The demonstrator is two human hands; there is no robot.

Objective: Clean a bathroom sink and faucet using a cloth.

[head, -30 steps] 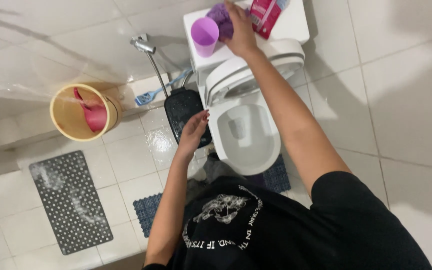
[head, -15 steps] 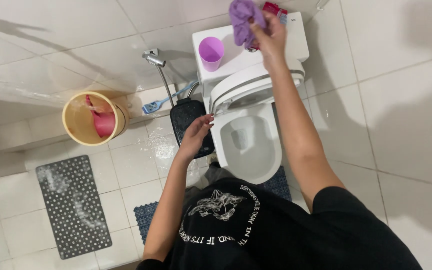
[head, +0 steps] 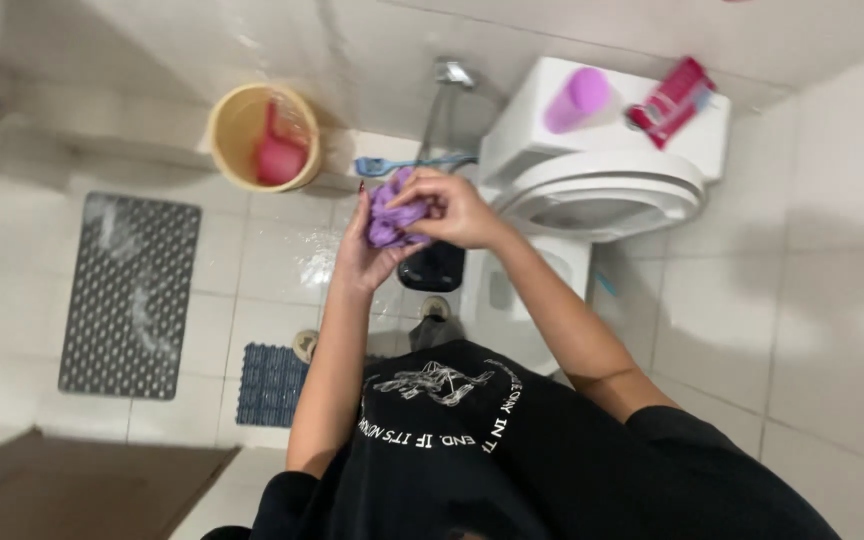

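White bathroom tiles fill the frame; at center, the left hand (head: 364, 255) and right hand (head: 452, 208), 2 together, pinch a purple cloth (head: 392, 215) left of the toilet (head: 602, 190).

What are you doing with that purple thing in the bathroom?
A person stands over the toilet and bunches a purple cloth between both hands. The left hand cups it from below and the right hand presses on it from above. A purple cup and a red pack sit on the tank. A yellow bucket with a pink scoop stands on the floor to the left.
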